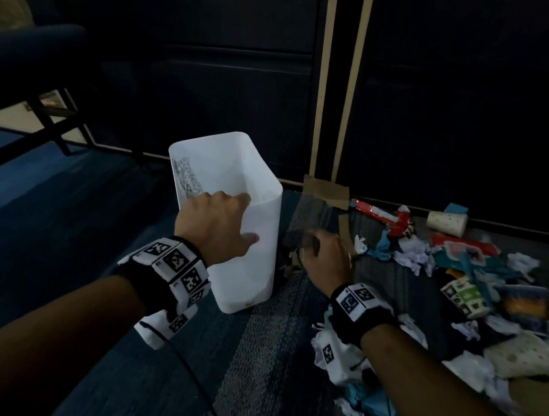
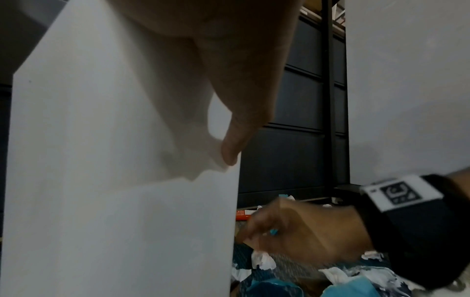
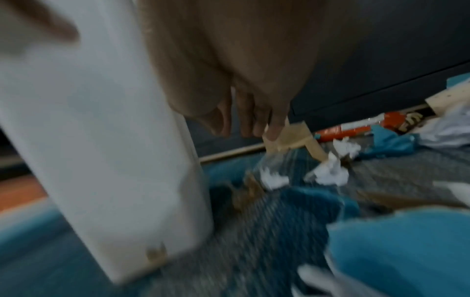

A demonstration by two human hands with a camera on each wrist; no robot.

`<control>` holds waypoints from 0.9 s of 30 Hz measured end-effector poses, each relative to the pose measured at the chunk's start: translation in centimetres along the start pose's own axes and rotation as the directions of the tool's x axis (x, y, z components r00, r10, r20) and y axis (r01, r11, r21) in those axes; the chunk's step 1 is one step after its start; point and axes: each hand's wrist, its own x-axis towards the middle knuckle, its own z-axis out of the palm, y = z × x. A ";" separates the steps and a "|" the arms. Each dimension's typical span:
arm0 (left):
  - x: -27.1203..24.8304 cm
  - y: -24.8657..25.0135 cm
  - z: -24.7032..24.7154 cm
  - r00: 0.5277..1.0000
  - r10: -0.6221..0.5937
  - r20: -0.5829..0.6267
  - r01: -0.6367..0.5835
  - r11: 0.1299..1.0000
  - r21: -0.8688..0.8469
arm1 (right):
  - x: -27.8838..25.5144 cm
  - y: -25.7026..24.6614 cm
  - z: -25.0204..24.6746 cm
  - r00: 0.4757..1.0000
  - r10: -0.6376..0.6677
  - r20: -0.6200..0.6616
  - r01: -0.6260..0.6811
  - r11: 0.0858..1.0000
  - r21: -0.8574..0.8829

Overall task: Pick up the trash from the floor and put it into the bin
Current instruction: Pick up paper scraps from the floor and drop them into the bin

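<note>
The left hand (image 1: 218,225) grips the white bin's (image 1: 252,273) near rim, tilting it. The right hand (image 1: 327,257), fingers curled down, whether pinching cannot be told, reaches scraps just beside it; the trash pile (image 1: 461,288) lies rightward. Keep the bin steady and gather several scraps.

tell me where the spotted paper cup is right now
In the head view, the spotted paper cup lies on its side at the far right of the trash pile, against the dark cabinet base, just right of the red wrapper.
</note>
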 end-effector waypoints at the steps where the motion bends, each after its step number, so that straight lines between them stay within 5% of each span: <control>1: -0.1 0.1 0.0 1.000 -0.009 -0.007 0.009 1.000 0.010 | -0.4 0.8 0.9 0.997 0.019 0.080 -0.014 0.998 -0.064; 7: 0.0 0.3 0.3 0.999 -0.026 -0.020 0.026 1.000 0.006 | -0.5 4.3 7.1 0.870 0.072 0.489 0.108 0.937 -0.332; 13: 0.2 0.5 0.3 0.998 -0.041 -0.045 0.043 0.998 0.036 | 0.2 6.4 9.5 0.784 0.068 0.616 0.251 0.874 -0.416; 21: 0.4 0.7 -0.2 0.999 -0.034 -0.038 0.036 0.998 0.051 | 0.7 5.9 7.1 0.842 0.023 0.539 0.152 0.949 -0.277; 27: 0.3 0.7 -0.5 0.999 -0.028 -0.039 0.030 0.998 0.057 | 1.6 3.7 2.9 0.897 -0.239 0.372 0.331 0.921 -0.206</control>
